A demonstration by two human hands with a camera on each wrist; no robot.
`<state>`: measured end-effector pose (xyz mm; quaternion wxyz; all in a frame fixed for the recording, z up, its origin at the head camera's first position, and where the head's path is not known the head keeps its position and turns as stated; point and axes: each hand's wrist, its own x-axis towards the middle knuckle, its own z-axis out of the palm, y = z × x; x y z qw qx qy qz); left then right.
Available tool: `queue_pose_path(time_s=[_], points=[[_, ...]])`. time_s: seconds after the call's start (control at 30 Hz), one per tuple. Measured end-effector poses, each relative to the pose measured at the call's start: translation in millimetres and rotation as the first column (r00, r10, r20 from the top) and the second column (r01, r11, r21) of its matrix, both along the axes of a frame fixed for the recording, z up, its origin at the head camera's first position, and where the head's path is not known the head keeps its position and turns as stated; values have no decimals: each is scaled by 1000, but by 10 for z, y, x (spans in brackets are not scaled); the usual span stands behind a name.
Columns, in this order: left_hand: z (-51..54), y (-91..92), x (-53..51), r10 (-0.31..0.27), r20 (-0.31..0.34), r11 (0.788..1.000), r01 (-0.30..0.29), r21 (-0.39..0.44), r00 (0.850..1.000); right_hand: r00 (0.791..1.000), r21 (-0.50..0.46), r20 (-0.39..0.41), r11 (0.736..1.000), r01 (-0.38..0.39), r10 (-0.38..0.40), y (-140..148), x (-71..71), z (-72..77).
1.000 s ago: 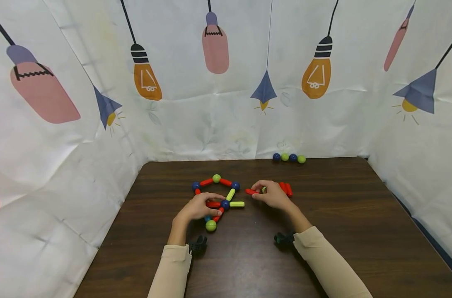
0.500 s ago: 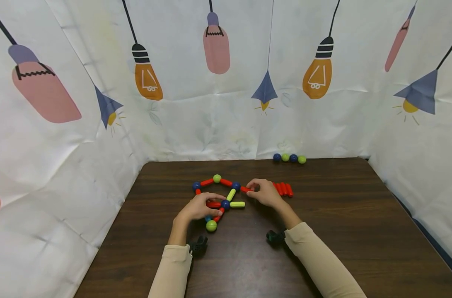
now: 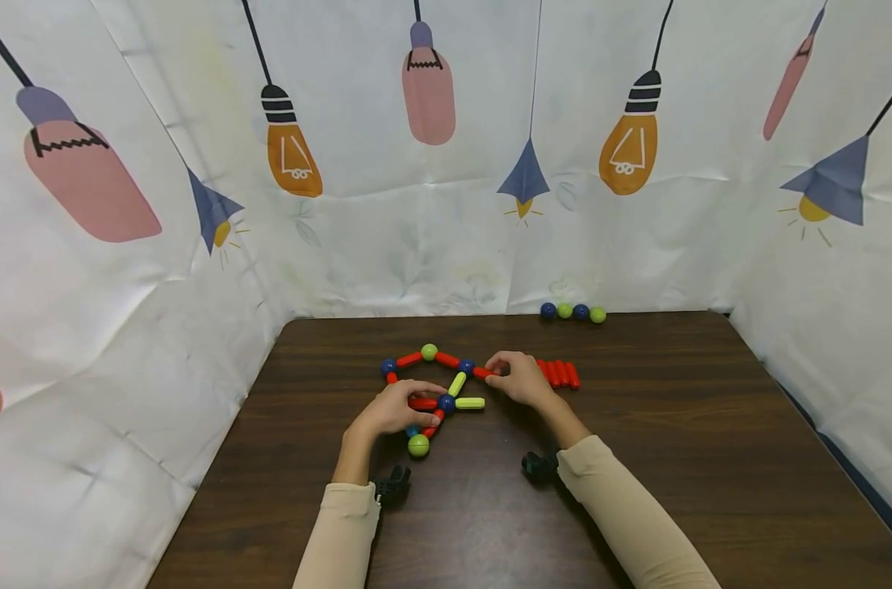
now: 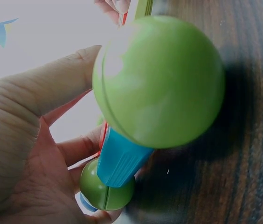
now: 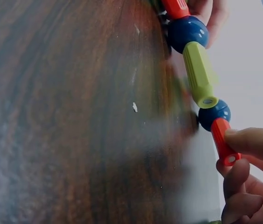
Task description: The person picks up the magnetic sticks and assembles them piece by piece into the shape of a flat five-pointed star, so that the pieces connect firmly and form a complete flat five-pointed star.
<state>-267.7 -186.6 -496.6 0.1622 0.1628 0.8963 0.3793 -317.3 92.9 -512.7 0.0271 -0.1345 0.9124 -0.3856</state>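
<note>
A flat construction of balls and short magnetic rods lies on the table, with a lime ball (image 3: 429,352) at its far end. My left hand (image 3: 394,406) spans its near part and holds it, thumb by the blue centre ball (image 3: 446,403). Close to the left wrist camera are a large lime ball (image 4: 164,84) and a blue rod (image 4: 122,158). Between thumb and fingers, my right hand (image 3: 526,382) pinches a red rod (image 5: 221,137). That rod's far end touches the blue ball (image 5: 214,115) at the construction's right corner. A lime rod (image 3: 471,403) sticks out rightward from the centre ball.
Just beyond my right hand lie several red rods (image 3: 561,374) side by side. Blue and lime balls (image 3: 565,311) stand in a row at the back edge of the brown table (image 3: 637,491). A white printed cloth (image 3: 372,245) hangs behind and at both sides.
My right hand has moved left, bringing the red rod against the construction's right corner ball. More of the spare red rods now show behind it. The left hand has stayed in place.
</note>
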Motion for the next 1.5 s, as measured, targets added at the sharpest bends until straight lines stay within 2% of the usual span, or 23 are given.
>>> queue_pose_path(time_s=[0.27, 0.57, 0.73, 0.87, 1.07, 1.5], points=[[7, 2, 6, 0, 0, 1000, 0, -1, 1000, 995, -46, 96, 999, 1, 4, 15, 56, -13], [4, 8, 4, -1, 5, 1000, 1, 6, 1000, 990, -49, 135, 998, -38, 44, 31, 119, -16], [6, 5, 6, -8, 4, 1000, 8, 4, 1000, 987, 14, 127, 994, -104, 101, 51, 167, -7], [13, 4, 8, -2, 1, 1000, 2, 0, 1000, 985, 45, 119, 991, -129, 123, 15, 188, -14], [5, 1, 8, 5, 5, 1000, -5, 3, 1000, 987, 97, 115, 988, -121, 110, -28, 190, -10], [10, 3, 7, 2, -10, 1000, -2, -5, 1000, 988, 92, 122, 990, -111, 100, -36, 225, -9]])
